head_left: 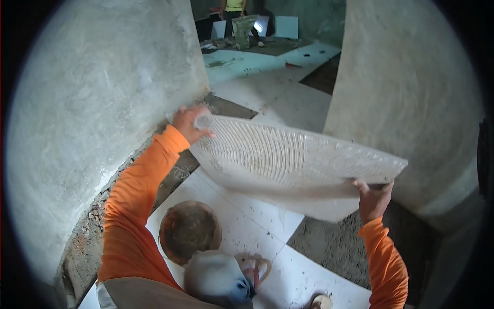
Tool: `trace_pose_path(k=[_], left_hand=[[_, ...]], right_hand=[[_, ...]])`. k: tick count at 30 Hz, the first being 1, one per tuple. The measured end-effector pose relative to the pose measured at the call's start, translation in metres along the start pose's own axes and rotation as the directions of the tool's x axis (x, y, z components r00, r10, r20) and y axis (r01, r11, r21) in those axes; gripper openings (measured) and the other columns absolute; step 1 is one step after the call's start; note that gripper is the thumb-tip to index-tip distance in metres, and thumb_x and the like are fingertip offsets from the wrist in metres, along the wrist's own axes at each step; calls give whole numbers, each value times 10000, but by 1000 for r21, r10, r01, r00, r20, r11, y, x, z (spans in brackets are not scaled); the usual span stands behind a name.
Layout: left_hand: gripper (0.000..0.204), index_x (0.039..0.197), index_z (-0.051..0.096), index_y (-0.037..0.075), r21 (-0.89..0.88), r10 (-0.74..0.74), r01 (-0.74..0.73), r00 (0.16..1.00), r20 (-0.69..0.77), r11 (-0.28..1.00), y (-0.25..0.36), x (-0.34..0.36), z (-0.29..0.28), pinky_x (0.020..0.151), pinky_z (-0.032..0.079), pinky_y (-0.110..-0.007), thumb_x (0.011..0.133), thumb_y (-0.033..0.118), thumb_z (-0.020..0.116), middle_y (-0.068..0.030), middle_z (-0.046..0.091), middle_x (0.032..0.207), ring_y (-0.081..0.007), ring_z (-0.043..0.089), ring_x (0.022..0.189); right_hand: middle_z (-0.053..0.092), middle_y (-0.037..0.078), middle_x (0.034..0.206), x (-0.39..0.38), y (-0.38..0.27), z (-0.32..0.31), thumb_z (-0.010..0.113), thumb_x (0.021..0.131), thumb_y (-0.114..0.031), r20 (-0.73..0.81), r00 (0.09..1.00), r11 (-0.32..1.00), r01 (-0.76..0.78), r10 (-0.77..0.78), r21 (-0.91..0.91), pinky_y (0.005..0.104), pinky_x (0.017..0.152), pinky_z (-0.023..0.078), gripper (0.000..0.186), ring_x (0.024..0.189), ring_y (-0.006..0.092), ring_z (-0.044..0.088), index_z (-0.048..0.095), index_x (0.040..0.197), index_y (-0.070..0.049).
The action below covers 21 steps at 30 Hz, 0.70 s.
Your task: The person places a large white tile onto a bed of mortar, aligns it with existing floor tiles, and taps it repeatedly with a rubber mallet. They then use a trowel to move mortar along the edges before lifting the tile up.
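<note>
A large pale floor tile (288, 172) hangs tilted between my hands above the floor. Combed ridges of grey adhesive cover much of its face toward me, with a smoother smear at the right. My left hand (190, 123), in an orange sleeve, is closed on the upper left corner, beside a round grey patch. At the right end my right hand (374, 201) grips the edge, its thumb on the near face. The fingers behind the tile are hidden. Below it lie white laid tiles (278, 224) and a bare grey patch of floor (329, 242).
A round brown basin (190, 232) with murky contents stands below my left arm, next to a whitish rounded container (213, 275). Grey plastered walls (113, 82) (406, 82) flank the passage. Far back, a person (234, 7) is by leaning tiles (286, 27) and a sack (243, 32).
</note>
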<state>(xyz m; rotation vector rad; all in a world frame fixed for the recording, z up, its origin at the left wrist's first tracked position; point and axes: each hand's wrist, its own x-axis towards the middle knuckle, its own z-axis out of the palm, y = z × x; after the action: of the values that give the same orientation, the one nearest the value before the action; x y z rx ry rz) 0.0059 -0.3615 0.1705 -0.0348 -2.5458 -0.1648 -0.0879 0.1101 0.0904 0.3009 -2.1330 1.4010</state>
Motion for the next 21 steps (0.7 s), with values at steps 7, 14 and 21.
trace_pose_path(k=[7,14,21], left_hand=[[430,860,591,81,7,74,-74,996,57,997,-6,22,5,819,337,-339,567,316,800,-58,594,858,-251,559,872],[425,870,577,77,34,142,-145,986,82,989,-15,38,8,777,341,-353,595,330,779,-51,578,843,-248,546,849],[390,843,574,80,-8,195,-195,976,94,981,-12,52,20,753,342,-354,670,383,748,-50,572,815,-247,540,817]], right_hand=[[599,171,1053,6,10,28,893,521,-232,-64,998,995,21,-27,-97,350,885,443,852,996,284,579,430,1186,33],[567,174,1110,17,17,34,870,569,-333,-13,1000,995,-17,15,-96,343,917,412,920,1038,265,547,384,1249,52],[510,186,1177,22,24,38,789,640,-514,54,998,996,-41,45,-77,360,962,363,985,1097,269,492,336,1292,71]])
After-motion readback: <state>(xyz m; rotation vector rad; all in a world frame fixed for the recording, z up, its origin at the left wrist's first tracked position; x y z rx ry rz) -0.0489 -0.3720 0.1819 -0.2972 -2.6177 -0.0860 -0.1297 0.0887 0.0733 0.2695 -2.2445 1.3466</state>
